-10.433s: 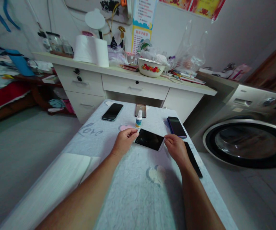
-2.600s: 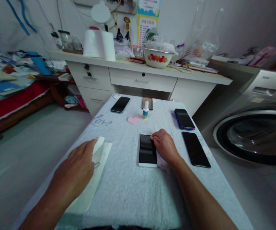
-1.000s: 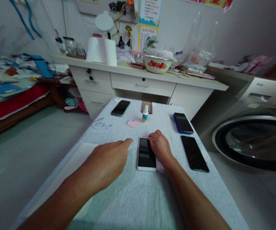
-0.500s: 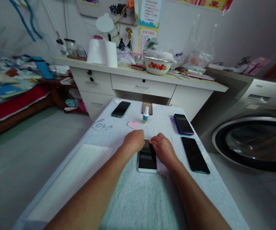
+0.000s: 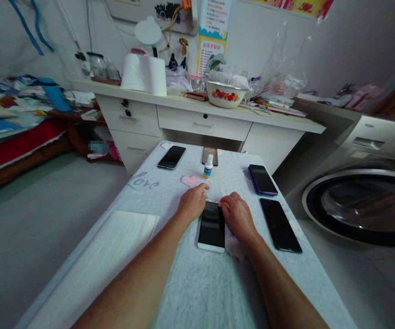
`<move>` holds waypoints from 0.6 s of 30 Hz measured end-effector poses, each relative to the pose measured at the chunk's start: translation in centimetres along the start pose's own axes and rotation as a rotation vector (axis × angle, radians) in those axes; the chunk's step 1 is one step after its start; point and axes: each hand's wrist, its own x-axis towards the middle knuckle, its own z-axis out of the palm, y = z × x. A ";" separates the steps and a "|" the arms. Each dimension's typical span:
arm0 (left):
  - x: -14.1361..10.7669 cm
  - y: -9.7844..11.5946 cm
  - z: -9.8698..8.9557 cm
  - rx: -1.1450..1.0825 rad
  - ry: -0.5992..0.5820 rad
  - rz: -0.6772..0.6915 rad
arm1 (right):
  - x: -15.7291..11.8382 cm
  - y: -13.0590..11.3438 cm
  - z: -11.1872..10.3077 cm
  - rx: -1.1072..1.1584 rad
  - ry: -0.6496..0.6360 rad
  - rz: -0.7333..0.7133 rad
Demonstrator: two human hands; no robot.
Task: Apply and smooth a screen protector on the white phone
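Observation:
A white-framed smartphone [image 5: 211, 228] lies screen up on the cloth-covered table in front of me. At its upper left edge is my left hand [image 5: 193, 201], the index finger stretched out past the phone's top and the thumb apart from it. My right hand [image 5: 239, 214] is closed in a pinch at the upper right corner of the phone. What sits between those fingertips is too small to make out. Beyond the hands stands a small white spray bottle [image 5: 208, 167] with a blue and yellow label.
Around the table lie a black phone [image 5: 172, 157] at far left, a brownish phone-shaped item [image 5: 210, 156] at the back, stacked phones [image 5: 262, 179] and another black phone [image 5: 280, 225] at right. A white folded sheet [image 5: 108, 256] is at left. A desk [image 5: 204, 122] and washing machine [image 5: 372, 183] stand beyond.
My left hand has loosened from its fist, its index finger now extended. The right hand has shifted slightly to the right along the phone's top corner. The view has moved a little.

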 end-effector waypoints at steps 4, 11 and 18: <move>0.0 -0.8 0.4 -0.092 0.039 -0.006 | 0.3 -0.6 0.1 -0.012 -0.008 -0.017; 0.0 -1.1 0.2 -0.124 0.042 -0.017 | 0.8 -1.9 0.7 -0.033 -0.027 -0.069; -0.1 -1.1 0.2 -0.103 0.051 -0.013 | 1.3 -3.1 0.8 -0.110 -0.082 -0.103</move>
